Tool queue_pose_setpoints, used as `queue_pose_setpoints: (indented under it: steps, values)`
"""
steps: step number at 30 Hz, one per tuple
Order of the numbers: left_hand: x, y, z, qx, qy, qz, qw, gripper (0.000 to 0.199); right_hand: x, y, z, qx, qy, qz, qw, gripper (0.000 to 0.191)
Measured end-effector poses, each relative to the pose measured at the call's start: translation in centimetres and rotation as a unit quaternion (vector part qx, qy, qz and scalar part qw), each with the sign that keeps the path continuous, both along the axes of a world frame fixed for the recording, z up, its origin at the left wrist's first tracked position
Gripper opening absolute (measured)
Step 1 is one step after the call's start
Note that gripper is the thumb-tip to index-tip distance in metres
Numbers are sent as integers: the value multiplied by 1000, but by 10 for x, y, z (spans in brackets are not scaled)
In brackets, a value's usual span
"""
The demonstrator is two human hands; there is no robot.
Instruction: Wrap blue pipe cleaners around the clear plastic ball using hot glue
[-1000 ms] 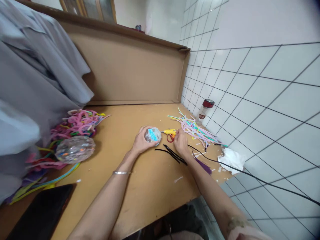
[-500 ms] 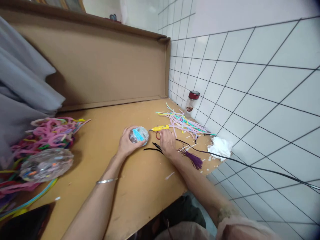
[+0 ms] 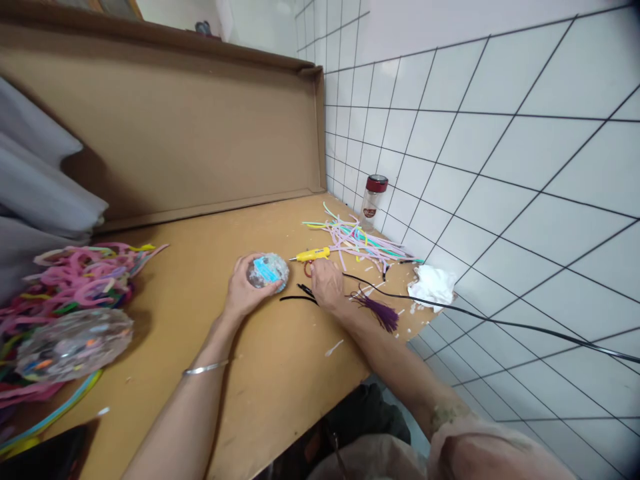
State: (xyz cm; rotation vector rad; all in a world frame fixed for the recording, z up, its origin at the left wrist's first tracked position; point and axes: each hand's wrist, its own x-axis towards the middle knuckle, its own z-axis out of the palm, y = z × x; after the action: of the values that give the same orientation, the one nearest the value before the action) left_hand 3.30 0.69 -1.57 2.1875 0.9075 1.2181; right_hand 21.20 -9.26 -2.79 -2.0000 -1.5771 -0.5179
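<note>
My left hand (image 3: pixel 244 287) is wrapped round a clear, faceted round container (image 3: pixel 276 264) with a blue label on top. My right hand (image 3: pixel 327 283) rests on the table with curled fingers beside a small reddish-brown ring (image 3: pixel 307 269); whatever it grips is too hidden to tell. Just beyond its fingers lies a yellow tool (image 3: pixel 313 255) with a thin metal tip pointing left. Black stems (image 3: pixel 299 298) run toward the underside of the right hand. A purple tassel (image 3: pixel 383 312) is spread to the right of that wrist.
Pastel fuzzy stems (image 3: pixel 357 241) and a red-lidded bottle (image 3: pixel 373 200) are near the tiled wall. White tissue (image 3: pixel 433 287) sits at the right edge, crossed by a black cable (image 3: pixel 480 318). A pink pile (image 3: pixel 83 277), a clear faceted dish (image 3: pixel 75 343) and a dark flat object (image 3: pixel 50 453) are left.
The view has shifted slightly, moving most things a little left in the picture. Both hands keep nearly the same places on the table, with the left still round the container.
</note>
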Motion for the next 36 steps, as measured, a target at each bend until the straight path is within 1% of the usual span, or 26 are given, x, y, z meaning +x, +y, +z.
queue_pose_setpoints:
  steps: [3, 5, 7, 10, 11, 13, 15, 16, 18, 20, 23, 25, 27, 28, 29, 30, 31, 33, 34, 36]
  values:
    - [0, 0, 0, 3, 0, 5, 1000, 62, -4, -9, 6, 17, -17, 27, 999, 23]
    - [-1, 0, 0, 4, -5, 3, 1000, 63, -9, -24, 9, 34, -36, 57, 997, 20]
    - [-1, 0, 0, 3, -10, 0, 1000, 62, -14, -49, 7, 42, -52, 98, 993, 19]
    - [-1, -1, 2, -2, -12, -5, 1000, 62, -14, -99, -2, 47, -70, 111, 990, 15]
    - [-1, -2, 3, -4, -11, -8, 1000, 63, -10, -117, -5, 51, -66, 95, 992, 14]
    - [-1, -3, 4, -7, -8, -3, 1000, 62, 5, -150, -10, 72, -23, 30, 997, 15]
    - [-1, -4, 5, -9, -7, 0, 1000, 62, 29, -174, -12, 56, 33, -44, 997, 18]
    - [-1, -4, 5, -9, -7, 1, 1000, 62, 42, -182, -11, 39, 49, -85, 994, 20]
    - [-1, -5, 5, -9, -8, 0, 1000, 62, 72, -188, -6, -8, 79, -155, 985, 28]
    - [-1, -4, 4, -8, -9, 0, 1000, 62, 101, -180, 1, -34, 134, -216, 967, 34]
    - [-1, -4, 4, -7, -9, -1, 1000, 62, 133, -149, 16, -39, 145, -236, 960, 35]
    - [-1, -4, 3, -9, -9, -4, 1000, 62, 142, -127, 25, -42, 142, -236, 960, 35]
    - [-1, -4, 4, -9, -12, -3, 1000, 61, 141, -114, 31, -52, 141, -239, 959, 31]
    - [-1, -4, 4, -9, -14, -3, 1000, 61, 137, -112, 32, -57, 137, -243, 959, 30]
    - [-1, -4, 4, -10, -16, -2, 1000, 61, 130, -114, 31, -64, 129, -247, 958, 27]
    - [-1, -4, 5, -11, -17, -1, 1000, 60, 122, -120, 28, -88, 98, -255, 958, 26]
    - [-1, -4, 5, -14, -16, -1, 1000, 60, 112, -129, 24, -105, 65, -254, 959, 26]
    - [-1, -3, 5, -17, -16, 0, 1000, 59, 87, -156, 11, -107, 8, -226, 968, 25]
    - [-1, -2, 5, -20, -16, 0, 1000, 60, 72, -170, 5, -104, 4, -217, 971, 25]
    - [0, -2, 5, -25, -20, 2, 999, 62, 43, -196, -3, -110, 39, -168, 979, 25]
